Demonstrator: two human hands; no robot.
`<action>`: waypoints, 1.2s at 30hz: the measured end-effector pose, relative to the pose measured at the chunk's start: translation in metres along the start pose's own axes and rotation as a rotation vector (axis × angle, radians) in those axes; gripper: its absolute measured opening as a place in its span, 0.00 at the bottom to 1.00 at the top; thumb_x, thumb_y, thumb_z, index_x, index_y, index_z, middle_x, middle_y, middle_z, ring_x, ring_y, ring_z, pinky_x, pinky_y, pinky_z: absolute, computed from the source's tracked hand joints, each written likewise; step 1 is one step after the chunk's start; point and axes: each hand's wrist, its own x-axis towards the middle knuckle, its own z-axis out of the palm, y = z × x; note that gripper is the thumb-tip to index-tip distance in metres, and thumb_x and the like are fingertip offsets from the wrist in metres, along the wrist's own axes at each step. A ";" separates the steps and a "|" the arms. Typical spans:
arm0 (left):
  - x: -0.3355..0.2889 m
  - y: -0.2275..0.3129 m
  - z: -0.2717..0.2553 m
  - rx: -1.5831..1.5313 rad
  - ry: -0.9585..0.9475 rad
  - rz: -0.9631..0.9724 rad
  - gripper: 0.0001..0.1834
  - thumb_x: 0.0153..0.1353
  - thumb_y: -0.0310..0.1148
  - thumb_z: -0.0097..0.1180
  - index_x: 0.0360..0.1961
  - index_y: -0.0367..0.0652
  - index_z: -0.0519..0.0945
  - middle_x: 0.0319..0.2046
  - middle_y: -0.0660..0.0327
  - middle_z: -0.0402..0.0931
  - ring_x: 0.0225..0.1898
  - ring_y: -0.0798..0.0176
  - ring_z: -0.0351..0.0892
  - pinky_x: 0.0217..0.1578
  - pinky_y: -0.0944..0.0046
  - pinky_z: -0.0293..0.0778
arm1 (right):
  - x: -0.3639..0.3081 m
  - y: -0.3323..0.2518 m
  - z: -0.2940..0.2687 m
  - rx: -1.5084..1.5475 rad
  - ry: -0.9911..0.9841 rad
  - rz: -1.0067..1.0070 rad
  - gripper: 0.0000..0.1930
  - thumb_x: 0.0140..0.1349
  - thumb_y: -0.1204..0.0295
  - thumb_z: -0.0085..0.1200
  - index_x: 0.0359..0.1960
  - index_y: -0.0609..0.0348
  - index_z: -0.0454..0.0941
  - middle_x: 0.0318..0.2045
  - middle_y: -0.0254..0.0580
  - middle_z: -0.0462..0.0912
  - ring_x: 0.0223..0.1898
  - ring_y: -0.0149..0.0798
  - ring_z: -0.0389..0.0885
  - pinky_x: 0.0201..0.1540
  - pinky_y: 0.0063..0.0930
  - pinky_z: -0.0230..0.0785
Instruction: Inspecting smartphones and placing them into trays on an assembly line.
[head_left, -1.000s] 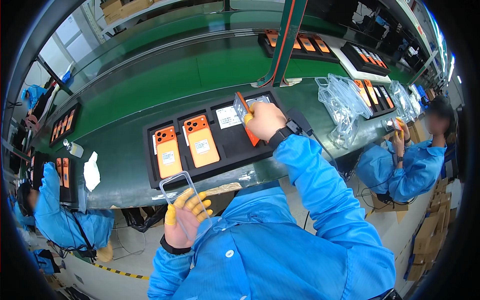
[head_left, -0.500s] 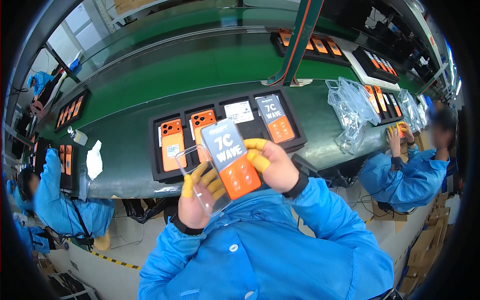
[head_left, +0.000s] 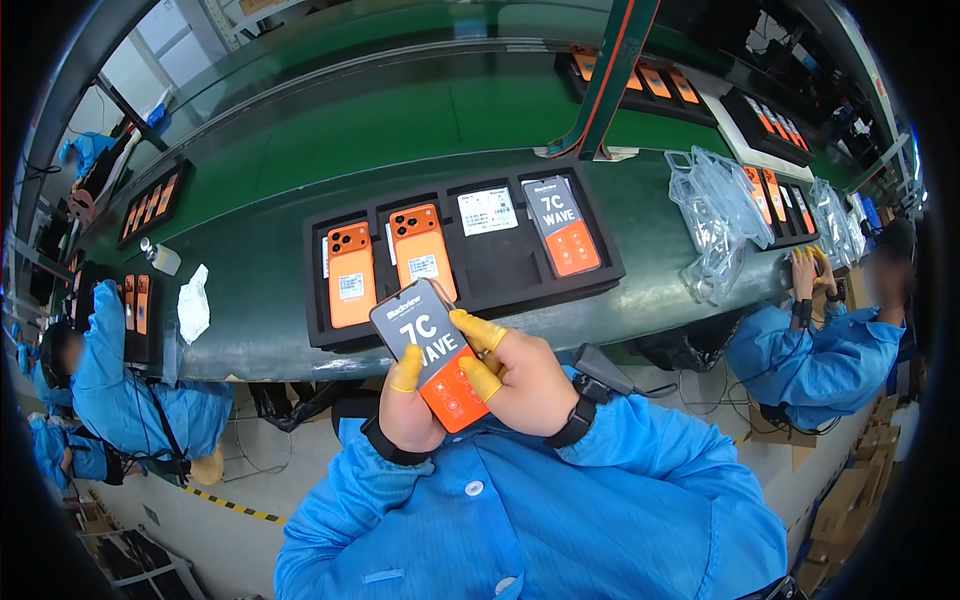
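Both my hands are up in front of my chest, holding one phone (head_left: 432,352) between them. It is screen side up, with a grey and orange film on the screen, tilted so its top end points away and to my left.

My left hand (head_left: 410,405) is under and against the phone's left edge, closed on it. A yellow finger cot (head_left: 406,368) shows on the finger that lies along that edge. A dark band sits on that wrist.

My right hand (head_left: 520,380) grips the right edge. Two fingers in yellow cots press the phone's right side, one near the middle and one lower on the orange part. A black wrist strap (head_left: 578,420) sits at that cuff, with a dark cable running off to the right.

Beyond the hands, a black tray (head_left: 500,275) lies on the green bench (head_left: 260,270). From left to right its slots hold an orange phone, back up (head_left: 350,273), a second orange phone, back up (head_left: 422,250), a white label card (head_left: 487,211), and a phone, screen up, with the same grey and orange film (head_left: 563,226).

A heap of clear plastic bags (head_left: 712,210) lies to the right of the tray. A white cloth (head_left: 193,305) and a small bottle (head_left: 160,256) lie to its left.

Other workers in blue coats sit at both ends of the bench. The one on the right has yellow-tipped fingers on the bench edge.
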 end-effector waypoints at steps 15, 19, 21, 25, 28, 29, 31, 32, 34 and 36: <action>-0.013 0.004 0.015 -0.040 -0.038 -0.033 0.25 0.71 0.40 0.49 0.64 0.38 0.66 0.58 0.52 0.72 0.59 0.53 0.75 0.60 0.50 0.71 | 0.005 -0.034 -0.022 -0.675 0.068 -0.393 0.16 0.55 0.70 0.67 0.46 0.58 0.82 0.18 0.39 0.80 0.20 0.40 0.80 0.22 0.30 0.70; -0.015 0.009 0.020 0.012 -0.100 -0.044 0.27 0.68 0.37 0.52 0.64 0.37 0.65 0.58 0.51 0.72 0.59 0.52 0.75 0.61 0.50 0.71 | 0.002 -0.026 -0.022 -0.355 0.186 -0.310 0.16 0.54 0.72 0.68 0.45 0.61 0.81 0.19 0.38 0.79 0.19 0.33 0.79 0.24 0.25 0.71; -0.016 0.008 0.020 0.019 -0.103 -0.065 0.27 0.68 0.36 0.52 0.65 0.37 0.65 0.58 0.51 0.72 0.58 0.53 0.75 0.60 0.51 0.72 | 0.006 -0.021 -0.025 -0.223 0.175 -0.227 0.17 0.55 0.72 0.68 0.46 0.62 0.80 0.22 0.39 0.80 0.20 0.31 0.79 0.25 0.24 0.71; -0.018 0.009 0.017 0.072 -0.149 -0.150 0.28 0.66 0.35 0.55 0.64 0.37 0.65 0.55 0.51 0.74 0.56 0.54 0.77 0.56 0.54 0.75 | 0.019 -0.013 -0.035 0.167 -0.043 0.081 0.18 0.63 0.71 0.62 0.52 0.67 0.76 0.34 0.39 0.83 0.28 0.25 0.79 0.31 0.21 0.72; -0.021 0.008 0.022 0.148 -0.162 -0.176 0.29 0.65 0.40 0.56 0.62 0.37 0.67 0.52 0.50 0.75 0.52 0.54 0.79 0.53 0.53 0.78 | 0.022 -0.012 -0.040 0.319 -0.195 0.246 0.16 0.68 0.71 0.56 0.54 0.68 0.74 0.36 0.36 0.83 0.33 0.25 0.80 0.35 0.21 0.73; -0.022 0.008 0.023 0.197 -0.117 -0.171 0.30 0.64 0.44 0.57 0.60 0.36 0.68 0.50 0.49 0.75 0.50 0.53 0.80 0.51 0.52 0.79 | 0.021 -0.012 -0.041 0.319 -0.200 0.251 0.16 0.68 0.71 0.56 0.54 0.68 0.74 0.36 0.36 0.83 0.33 0.25 0.80 0.34 0.21 0.73; -0.023 0.006 0.021 0.164 -0.126 -0.181 0.31 0.64 0.46 0.56 0.60 0.36 0.68 0.50 0.49 0.76 0.50 0.53 0.80 0.51 0.53 0.79 | 0.017 -0.011 -0.040 0.319 -0.200 0.258 0.16 0.68 0.72 0.56 0.53 0.67 0.74 0.36 0.36 0.83 0.33 0.25 0.80 0.34 0.21 0.73; -0.024 0.005 0.019 0.132 -0.134 -0.188 0.31 0.65 0.49 0.55 0.60 0.36 0.68 0.49 0.49 0.76 0.49 0.53 0.81 0.50 0.53 0.79 | 0.014 -0.009 -0.038 0.348 -0.180 0.248 0.15 0.69 0.72 0.56 0.52 0.67 0.74 0.35 0.36 0.82 0.32 0.24 0.79 0.34 0.20 0.73; -0.026 0.003 0.011 0.136 -0.149 -0.206 0.32 0.65 0.51 0.53 0.60 0.36 0.68 0.49 0.49 0.76 0.48 0.54 0.81 0.50 0.54 0.79 | 0.012 -0.007 -0.037 0.378 -0.161 0.237 0.14 0.69 0.72 0.56 0.52 0.66 0.75 0.35 0.35 0.82 0.31 0.24 0.79 0.33 0.20 0.72; -0.030 0.001 0.004 0.139 -0.165 -0.223 0.34 0.66 0.54 0.52 0.60 0.36 0.68 0.49 0.49 0.76 0.48 0.54 0.81 0.50 0.55 0.80 | 0.011 -0.003 -0.037 0.437 -0.142 0.250 0.13 0.69 0.71 0.56 0.51 0.64 0.75 0.34 0.35 0.82 0.31 0.23 0.78 0.32 0.18 0.71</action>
